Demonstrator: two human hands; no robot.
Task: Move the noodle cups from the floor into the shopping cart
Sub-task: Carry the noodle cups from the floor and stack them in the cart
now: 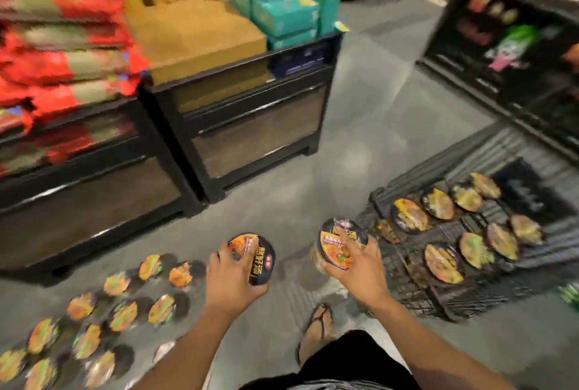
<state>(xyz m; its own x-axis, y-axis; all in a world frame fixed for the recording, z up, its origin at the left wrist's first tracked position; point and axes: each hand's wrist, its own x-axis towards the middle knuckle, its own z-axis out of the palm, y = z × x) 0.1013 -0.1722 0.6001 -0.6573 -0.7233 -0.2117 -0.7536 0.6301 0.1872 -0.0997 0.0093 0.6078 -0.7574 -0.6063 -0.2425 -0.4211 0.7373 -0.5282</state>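
left grip wrapping noodle cup round the rim | right grip clutching second cup from above, hovering beside shopping cart | spare cups sitting on floor | likely handling light, thin-walled, slick-lidded: gripping rim, not squeezing

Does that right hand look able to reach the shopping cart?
Probably yes: the right hand, gripping a round black-lidded noodle cup, hangs right beside the black wire shopping cart's near edge, with nothing between.

Glossy printed noodle cups, black wire-mesh shopping cart, smooth grey floor.
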